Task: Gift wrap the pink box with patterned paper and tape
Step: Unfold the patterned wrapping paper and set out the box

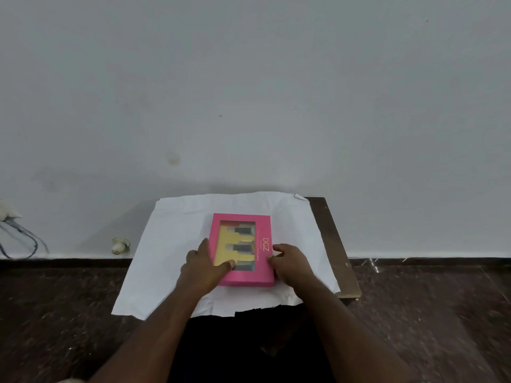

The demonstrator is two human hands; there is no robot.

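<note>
A flat pink box [264,230] with a clear window showing small bottles lies in the middle of a sheet of paper [171,239], whose white side faces up. The sheet covers most of a small dark wooden table [330,239] and overhangs its left and near edges. My left hand [201,265] grips the box's left edge, thumb lying on the window. My right hand [290,262] holds the box's right edge near its front corner. No tape is visible.
The table stands against a plain white wall [249,92]. Dark stone floor [428,313] lies on both sides. A small pale object [120,245] sits by the wall at the left, and grey cables [19,236] hang at the far left.
</note>
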